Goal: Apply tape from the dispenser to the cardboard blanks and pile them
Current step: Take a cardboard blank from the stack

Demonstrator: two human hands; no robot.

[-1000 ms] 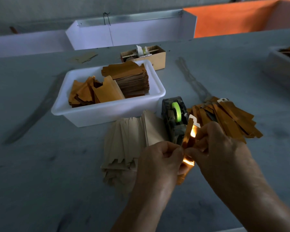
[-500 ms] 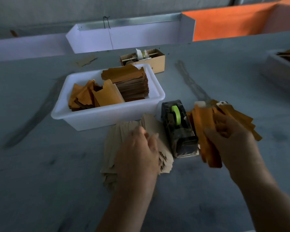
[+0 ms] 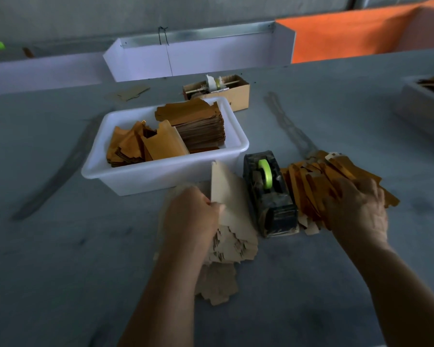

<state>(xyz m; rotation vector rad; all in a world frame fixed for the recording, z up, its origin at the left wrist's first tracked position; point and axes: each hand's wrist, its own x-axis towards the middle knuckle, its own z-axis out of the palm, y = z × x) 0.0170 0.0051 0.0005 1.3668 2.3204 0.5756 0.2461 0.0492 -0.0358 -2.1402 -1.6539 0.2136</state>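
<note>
Right hand [image 3: 353, 209] moved onto orange pile [image 3: 311, 181].

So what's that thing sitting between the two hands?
A black tape dispenser with a green roll, seen in the head view. It stands between the left hand and the right hand.

Dim overall, cool grey cast. Brightest at far edge: orange panel [image 3: 348, 33] and white trough [image 3: 198, 56] lit from beyond. Soft, weak shadows under white bin [image 3: 161, 176]. No glare. Slight motion blur on right hand [image 3: 356, 209]. Wide-angle bowing along table [image 3: 60, 246] edges; corners soft.
</note>
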